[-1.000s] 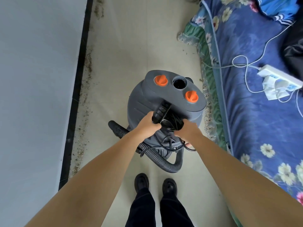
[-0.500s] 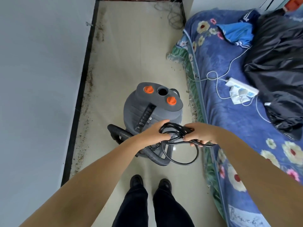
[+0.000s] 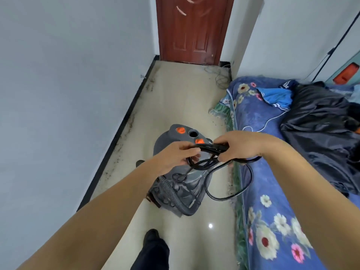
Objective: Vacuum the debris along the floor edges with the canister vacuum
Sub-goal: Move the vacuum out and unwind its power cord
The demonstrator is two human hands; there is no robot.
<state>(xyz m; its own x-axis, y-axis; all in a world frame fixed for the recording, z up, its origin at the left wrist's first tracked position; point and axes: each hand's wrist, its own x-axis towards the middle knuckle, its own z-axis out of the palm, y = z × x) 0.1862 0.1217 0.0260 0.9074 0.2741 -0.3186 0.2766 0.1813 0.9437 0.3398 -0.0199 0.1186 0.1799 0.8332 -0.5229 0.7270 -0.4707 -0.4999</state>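
A: How far along is the job?

B: Barely begun, by the look of it. The left hand and the right hand both curl round a bundle of black cord, each grip pinching it, with a loop hanging below the right grip. The vacuum stands on the floor just beneath both grips, its hose coiled at its base.

A: And the dirt?

B: The debris lies along the baseboard, left of the left grip, apparently untouched. Plugging in and all the vacuuming look left to do.

A: Anything in the way?

B: The bed crowds the right grip's side, leaving a narrow strip. A thin wire tangle lies far ahead near the door.
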